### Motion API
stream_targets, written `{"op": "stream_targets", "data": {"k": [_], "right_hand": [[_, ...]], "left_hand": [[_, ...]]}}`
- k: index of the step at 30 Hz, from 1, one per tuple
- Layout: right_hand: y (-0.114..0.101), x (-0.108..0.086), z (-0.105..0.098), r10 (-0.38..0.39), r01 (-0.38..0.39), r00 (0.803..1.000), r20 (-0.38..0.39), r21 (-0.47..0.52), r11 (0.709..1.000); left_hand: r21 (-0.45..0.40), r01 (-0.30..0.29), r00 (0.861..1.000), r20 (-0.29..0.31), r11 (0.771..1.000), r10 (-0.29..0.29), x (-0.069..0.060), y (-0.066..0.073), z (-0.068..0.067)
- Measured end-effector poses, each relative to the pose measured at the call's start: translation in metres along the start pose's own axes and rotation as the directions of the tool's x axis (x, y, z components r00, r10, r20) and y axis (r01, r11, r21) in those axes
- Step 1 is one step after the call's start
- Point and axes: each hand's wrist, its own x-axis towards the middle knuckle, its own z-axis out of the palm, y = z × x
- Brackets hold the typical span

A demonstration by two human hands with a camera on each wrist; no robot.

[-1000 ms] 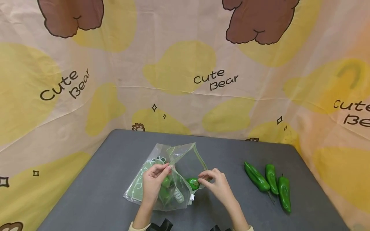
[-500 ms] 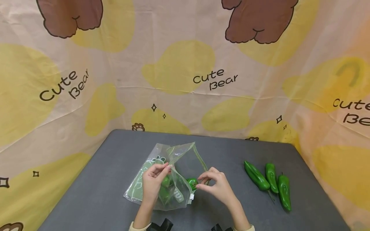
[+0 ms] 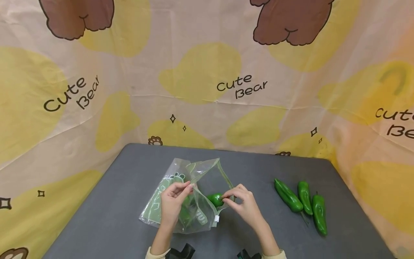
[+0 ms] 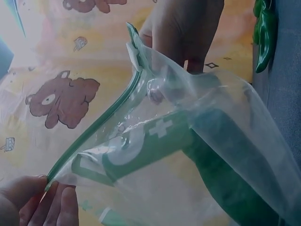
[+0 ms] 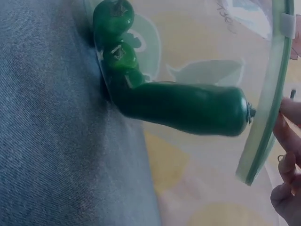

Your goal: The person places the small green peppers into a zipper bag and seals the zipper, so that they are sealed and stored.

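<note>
1. Two pinches: left hand point(image 3: 172, 203) on rim of bag point(image 3: 192, 228), right hand point(image 3: 245, 208) on stem of pepper point(image 3: 214, 199).
2. Find pepper in bag mouth, at right hand's nine-to-ten o'clock; looks light, firm, slick, so best held by stem.
3. From right wrist, see two bagged peppers point(image 5: 113, 23), ten-to-eleven o'clock of pepper, murky from head; only from head, three whole loose peppers point(image 3: 287, 196), right hand's three o'clock.

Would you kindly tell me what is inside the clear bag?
At least three green peppers show inside the bag. They overlap, and the left hand covers part of it, so more may be hidden.
</note>
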Motion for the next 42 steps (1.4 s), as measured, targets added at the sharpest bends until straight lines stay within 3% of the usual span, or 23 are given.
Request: {"op": "stream_targets", "data": {"k": [3, 4, 11, 14, 15, 17, 20, 24, 26, 32, 34, 35, 38, 42], "right_hand": [[0.006, -0.003, 0.002, 0.043, -0.044, 0.999, -0.014, -0.038, 0.998], [0.007, -0.003, 0.002, 0.050, -0.051, 0.998, -0.023, -0.049, 0.997], [0.008, -0.006, 0.005, 0.047, -0.052, 0.997, -0.053, -0.098, 0.994], [0.002, -0.003, 0.003, 0.035, -0.043, 0.996, -0.078, -0.096, 0.994], [-0.004, 0.000, 0.002, 0.031, -0.040, 0.995, -0.091, -0.090, 0.995], [-0.016, 0.005, -0.002, 0.026, -0.035, 0.993, -0.114, -0.075, 0.997], [-0.034, 0.012, -0.007, 0.040, -0.046, 0.992, -0.123, -0.045, 0.998], [-0.035, 0.010, -0.004, 0.070, -0.073, 0.993, -0.093, -0.027, 0.997], [-0.029, 0.007, -0.001, 0.089, -0.091, 0.993, -0.079, -0.027, 0.995], [-0.006, -0.004, 0.008, 0.150, -0.151, 0.988, -0.044, -0.012, 0.988], [-0.004, -0.005, 0.008, 0.174, -0.174, 0.985, -0.016, 0.006, 0.985], [-0.004, -0.005, 0.008, 0.183, -0.183, 0.983, -0.003, 0.013, 0.983], [-0.005, -0.004, 0.008, 0.194, -0.195, 0.981, 0.013, 0.018, 0.981], [-0.011, 0.001, 0.007, 0.141, -0.142, 0.990, -0.023, -0.006, 0.990]], "left_hand": [[-0.011, 0.017, 1.000, -0.008, 1.000, -0.017, 0.000, 0.000, 0.002], [0.002, 0.027, 0.999, -0.019, 1.000, -0.027, 0.000, -0.006, -0.001], [-0.006, 0.059, 0.997, -0.052, 0.998, -0.059, 0.000, 0.007, 0.005], [-0.006, 0.042, 0.998, -0.042, 0.999, -0.043, 0.002, 0.012, 0.007], [0.000, 0.054, 0.997, -0.048, 0.999, -0.054, 0.004, 0.024, 0.012], [0.006, 0.037, 0.999, -0.037, 0.999, -0.037, 0.005, 0.030, 0.014], [0.014, 0.048, 0.998, -0.043, 0.999, -0.047, 0.008, 0.060, 0.028], [-0.006, 0.067, 0.996, -0.052, 0.998, -0.067, 0.009, 0.090, 0.043], [-0.012, 0.067, 0.996, -0.054, 0.998, -0.067, 0.009, 0.093, 0.044], [-0.058, -0.029, 1.000, 0.000, 0.998, 0.029, 0.007, 0.068, 0.033], [-0.053, -0.057, 0.998, 0.022, 0.997, 0.058, 0.006, 0.050, 0.024], [-0.021, -0.051, 0.999, 0.016, 0.998, 0.051, 0.006, 0.050, 0.023], [-0.050, -0.060, 0.998, 0.031, 0.997, 0.062, 0.004, 0.040, 0.017], [-0.041, -0.019, 1.000, 0.000, 0.999, 0.019, 0.003, 0.020, 0.008]]}}
